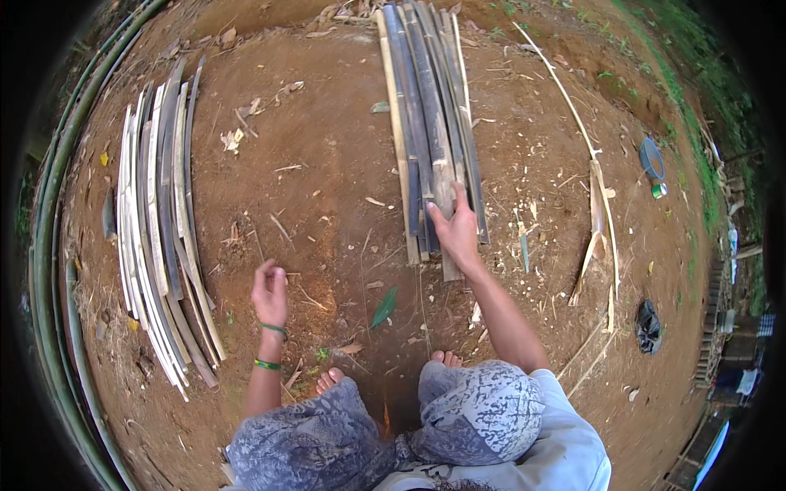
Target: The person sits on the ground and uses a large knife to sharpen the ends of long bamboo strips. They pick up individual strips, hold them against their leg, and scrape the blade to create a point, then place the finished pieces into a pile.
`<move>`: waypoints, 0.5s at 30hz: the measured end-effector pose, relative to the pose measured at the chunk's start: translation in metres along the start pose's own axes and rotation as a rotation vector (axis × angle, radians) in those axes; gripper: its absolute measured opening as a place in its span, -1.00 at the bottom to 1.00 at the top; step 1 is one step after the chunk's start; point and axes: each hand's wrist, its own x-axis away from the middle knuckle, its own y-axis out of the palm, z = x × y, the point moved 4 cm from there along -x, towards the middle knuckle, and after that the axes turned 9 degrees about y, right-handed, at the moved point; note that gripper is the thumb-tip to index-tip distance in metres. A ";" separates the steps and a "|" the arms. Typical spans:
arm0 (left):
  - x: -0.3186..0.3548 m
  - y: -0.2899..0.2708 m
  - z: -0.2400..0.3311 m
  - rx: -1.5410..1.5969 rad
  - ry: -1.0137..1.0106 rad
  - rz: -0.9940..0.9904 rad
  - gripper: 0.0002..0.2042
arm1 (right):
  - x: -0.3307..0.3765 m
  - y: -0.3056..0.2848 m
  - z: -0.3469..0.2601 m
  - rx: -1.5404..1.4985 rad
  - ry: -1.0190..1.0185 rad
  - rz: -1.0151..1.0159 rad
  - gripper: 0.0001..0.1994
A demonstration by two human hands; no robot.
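A bundle of long split bamboo strips (426, 90), dark and pale, lies on the ground ahead of me, slightly right of the middle. My right hand (456, 233) is at its near end, thumb and fingers around one wide grey-brown bamboo strip (442, 173) whose end sticks out below the palm. My left hand (270, 299) hovers over bare soil left of the middle, fingers loosely curled, thumb apart and nothing seen in it. Green bands circle that wrist. Farther left lies a second pile of bamboo strips (154, 192), many with pale inner faces up.
Long green bamboo poles (56, 180) run along the left edge. To the right are a thin bent pale strip (565, 90), a narrow blue-green pointed thing (524, 245), a blue basin (651, 158), a green can (659, 191) and a black plastic bag (648, 327). Wood chips dot the soil.
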 end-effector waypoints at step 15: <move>-0.075 -0.206 -0.068 -1.425 -0.192 0.185 -0.26 | -0.009 0.016 -0.003 0.213 -0.332 0.267 -0.56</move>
